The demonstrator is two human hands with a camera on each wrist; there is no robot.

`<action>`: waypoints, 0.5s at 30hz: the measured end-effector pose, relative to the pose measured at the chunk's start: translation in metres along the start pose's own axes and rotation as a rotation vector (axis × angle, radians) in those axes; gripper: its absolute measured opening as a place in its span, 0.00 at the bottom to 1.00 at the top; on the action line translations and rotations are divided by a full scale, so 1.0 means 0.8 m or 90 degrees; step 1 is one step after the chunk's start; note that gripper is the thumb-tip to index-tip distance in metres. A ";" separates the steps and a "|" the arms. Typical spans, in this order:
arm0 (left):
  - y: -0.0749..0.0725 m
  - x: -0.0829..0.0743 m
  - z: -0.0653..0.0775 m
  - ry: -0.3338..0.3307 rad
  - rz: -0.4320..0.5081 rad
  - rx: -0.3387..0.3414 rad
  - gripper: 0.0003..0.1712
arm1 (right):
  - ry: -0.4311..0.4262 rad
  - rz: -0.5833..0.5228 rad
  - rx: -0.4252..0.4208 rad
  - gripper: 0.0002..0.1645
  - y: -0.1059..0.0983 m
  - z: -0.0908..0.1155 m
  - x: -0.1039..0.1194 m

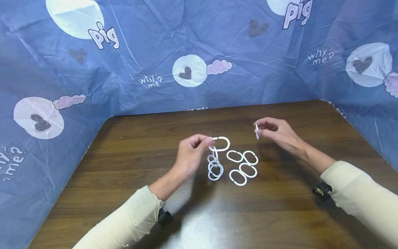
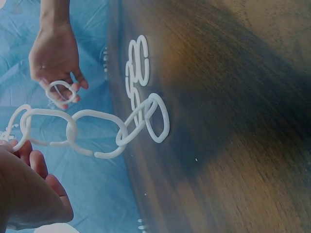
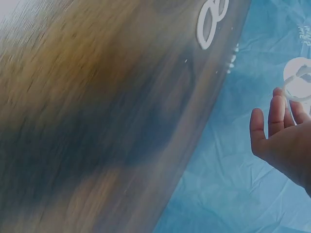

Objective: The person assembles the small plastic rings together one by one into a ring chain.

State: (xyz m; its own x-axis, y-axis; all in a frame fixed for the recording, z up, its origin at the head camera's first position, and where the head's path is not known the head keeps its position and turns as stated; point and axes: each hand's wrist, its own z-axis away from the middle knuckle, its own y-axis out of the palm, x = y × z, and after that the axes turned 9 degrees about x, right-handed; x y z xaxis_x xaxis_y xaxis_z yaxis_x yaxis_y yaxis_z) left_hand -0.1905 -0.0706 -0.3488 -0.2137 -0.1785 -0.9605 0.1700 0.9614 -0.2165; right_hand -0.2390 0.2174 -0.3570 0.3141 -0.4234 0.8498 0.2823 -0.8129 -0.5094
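Note:
My left hand [image 1: 190, 154] pinches the upper part of a chain of white plastic rings [image 2: 97, 133] between thumb and fingers. The linked rings hang from the fingertips, and the lowest one is close over the wooden table. One ring of the chain [image 1: 224, 144] sticks out to the right of the fingertips. Further right and farther back, my right hand [image 1: 278, 133] holds a single white ring [image 2: 61, 93] between thumb and fingers, seen edge-on in the head view. Several loose oval rings [image 1: 238, 177] with small gaps in them lie on the table between the hands.
The brown wood-grain table [image 1: 140, 145] has rounded back corners. Behind and beside it hangs a creased blue printed cloth [image 1: 149, 41]. Black wrist cameras [image 1: 164, 217] sit at both cream sleeves.

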 end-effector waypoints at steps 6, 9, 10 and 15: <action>-0.002 0.000 0.001 0.002 -0.003 0.001 0.08 | -0.022 -0.036 -0.002 0.18 0.005 -0.002 0.009; -0.002 0.001 0.001 0.001 -0.002 0.001 0.08 | -0.039 -0.073 -0.002 0.20 0.007 -0.003 0.014; -0.002 0.001 0.001 0.000 -0.002 0.002 0.08 | -0.045 -0.096 0.000 0.20 0.008 -0.003 0.016; -0.002 0.000 0.001 0.001 -0.001 0.004 0.08 | -0.068 -0.187 0.014 0.19 0.012 -0.004 0.024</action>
State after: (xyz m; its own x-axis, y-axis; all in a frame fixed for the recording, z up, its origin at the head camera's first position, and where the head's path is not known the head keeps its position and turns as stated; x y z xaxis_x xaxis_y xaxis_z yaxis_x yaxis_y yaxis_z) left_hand -0.1897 -0.0725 -0.3486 -0.2149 -0.1798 -0.9599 0.1757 0.9597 -0.2191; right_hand -0.2329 0.2003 -0.3447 0.3101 -0.1266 0.9422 0.3941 -0.8848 -0.2486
